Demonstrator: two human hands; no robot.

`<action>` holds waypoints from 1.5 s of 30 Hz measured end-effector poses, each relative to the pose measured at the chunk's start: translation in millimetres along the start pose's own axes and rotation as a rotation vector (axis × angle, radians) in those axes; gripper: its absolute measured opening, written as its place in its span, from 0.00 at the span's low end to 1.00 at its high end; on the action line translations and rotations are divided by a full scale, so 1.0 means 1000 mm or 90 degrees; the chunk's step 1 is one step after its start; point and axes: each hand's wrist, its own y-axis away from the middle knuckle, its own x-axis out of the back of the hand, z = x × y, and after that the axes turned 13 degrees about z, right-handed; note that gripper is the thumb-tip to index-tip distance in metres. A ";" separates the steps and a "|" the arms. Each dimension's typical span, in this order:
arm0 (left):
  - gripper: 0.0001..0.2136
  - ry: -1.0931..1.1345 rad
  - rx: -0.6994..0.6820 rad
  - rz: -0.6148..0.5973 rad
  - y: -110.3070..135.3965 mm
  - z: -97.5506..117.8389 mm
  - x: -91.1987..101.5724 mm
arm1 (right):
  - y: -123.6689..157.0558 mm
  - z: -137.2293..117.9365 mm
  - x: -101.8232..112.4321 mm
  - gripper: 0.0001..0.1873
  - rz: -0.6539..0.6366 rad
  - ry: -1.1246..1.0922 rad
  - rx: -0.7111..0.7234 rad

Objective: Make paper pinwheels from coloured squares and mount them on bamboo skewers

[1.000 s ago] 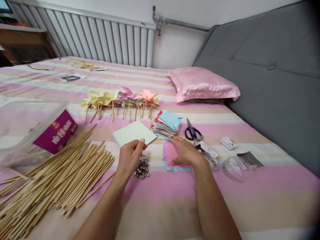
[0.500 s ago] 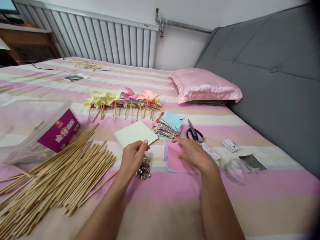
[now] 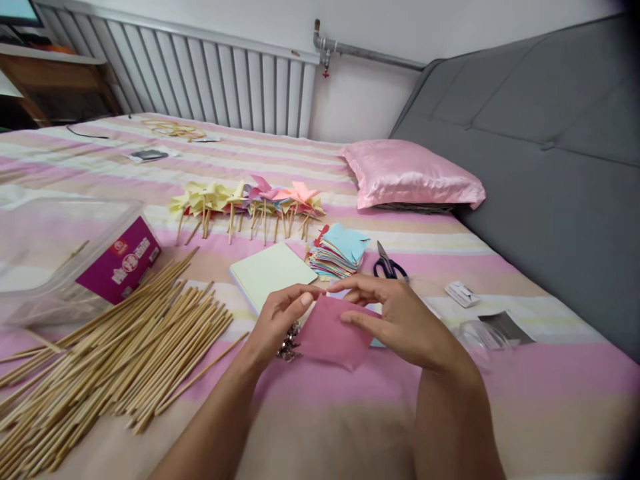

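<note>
A pink square of paper (image 3: 337, 337) is raised off the bed, tilted toward me. My right hand (image 3: 395, 317) grips it, thumb on the near face and fingers behind. At its upper left corner, my left hand (image 3: 285, 317) has its index fingertip and thumb on the edge. Partly hidden behind my left hand lies a small pile of shiny metal fasteners (image 3: 289, 343). Pale green paper sheets (image 3: 273, 270) rest just beyond. Past my right hand are a stack of cut coloured papers (image 3: 343, 247) and dark-handled scissors (image 3: 387, 262).
Many wooden sticks (image 3: 150, 353) spread across the left, beside a clear plastic tub (image 3: 65, 293). Finished paper pinwheels (image 3: 250, 197) lie in a row farther back. To the right are a small white box (image 3: 461, 293), clear round plastic (image 3: 475, 340) and a pink pillow (image 3: 415, 173).
My right hand has lifted the pink paper from the bed and brought it left. My left hand has moved right to meet its corner.
</note>
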 end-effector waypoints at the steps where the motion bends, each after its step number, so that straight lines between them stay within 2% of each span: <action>1: 0.20 0.057 0.029 -0.022 0.001 0.001 0.000 | -0.001 0.000 -0.001 0.18 0.009 -0.023 -0.013; 3: 0.24 0.138 0.107 -0.057 0.002 0.002 0.000 | -0.002 0.000 -0.004 0.17 0.033 -0.045 -0.039; 6: 0.28 0.183 0.195 -0.081 0.004 0.001 0.000 | -0.005 0.003 -0.008 0.16 0.060 -0.031 -0.044; 9: 0.23 0.177 0.228 -0.085 0.005 -0.002 0.001 | -0.007 0.004 -0.011 0.17 0.069 -0.007 -0.026; 12: 0.15 0.138 0.250 -0.130 0.005 -0.005 0.002 | -0.008 0.005 -0.015 0.17 0.078 0.010 -0.005; 15: 0.15 0.103 0.258 -0.145 0.005 -0.006 0.001 | -0.009 0.005 -0.019 0.16 0.089 0.022 0.012; 20: 0.17 0.091 0.261 -0.088 0.005 -0.008 -0.002 | -0.011 0.007 -0.027 0.15 0.109 0.021 0.035; 24: 0.16 0.160 0.262 -0.017 0.002 -0.008 -0.003 | -0.013 0.008 -0.029 0.14 0.176 0.021 0.022; 28: 0.15 0.251 0.295 0.113 -0.002 -0.007 -0.002 | -0.015 0.015 -0.025 0.15 0.278 0.077 0.021; 31: 0.14 0.292 0.302 0.200 -0.003 -0.005 -0.002 | -0.015 0.021 -0.025 0.18 0.280 0.110 -0.029; 35: 0.15 0.327 0.296 0.212 -0.003 -0.003 -0.002 | -0.017 0.025 -0.034 0.26 0.155 0.019 -0.157; 37: 0.15 0.333 0.295 0.209 -0.003 -0.003 -0.003 | -0.018 0.027 -0.039 0.29 0.124 -0.024 -0.184; 45: 0.14 0.359 0.275 0.186 -0.004 0.000 0.005 | -0.020 0.031 -0.037 0.27 0.167 -0.091 -0.181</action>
